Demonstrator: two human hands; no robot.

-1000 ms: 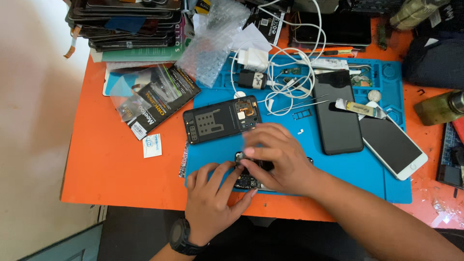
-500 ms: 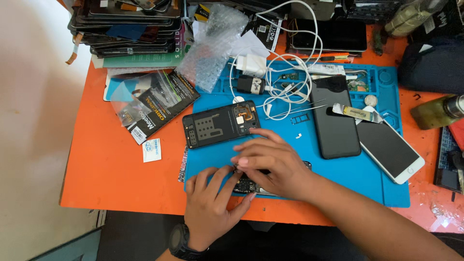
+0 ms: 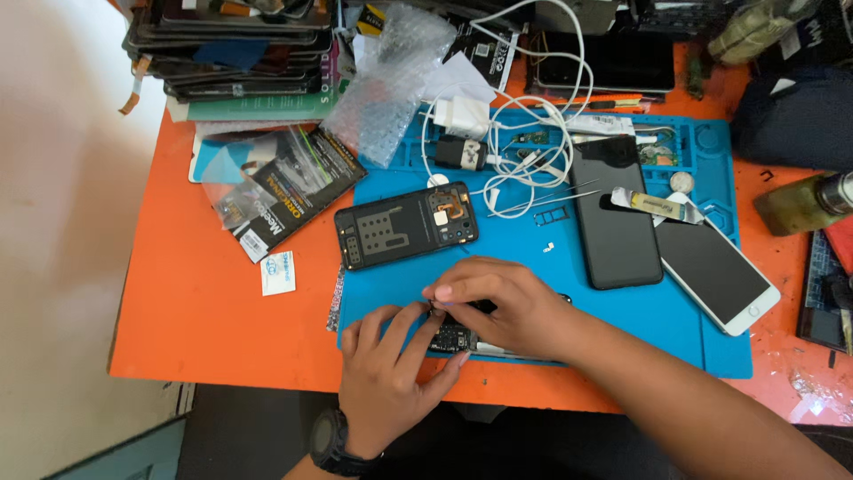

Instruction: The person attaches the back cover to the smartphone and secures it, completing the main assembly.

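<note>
An opened phone with its circuit board exposed lies at the near edge of the blue work mat. My left hand holds its left end, fingers spread over it. My right hand covers the middle, fingertips pinched together on the board; whatever small part or tool they grip is hidden. A black phone back cover lies face-down just beyond my hands.
A black phone and a white phone lie on the mat's right side. White cables and a charger sit at the back, with tweezers. Stacked phone screens, bubble wrap and packets fill the back left.
Both hands stay on the opened phone with only small finger shifts. The camera view has drifted slightly.
</note>
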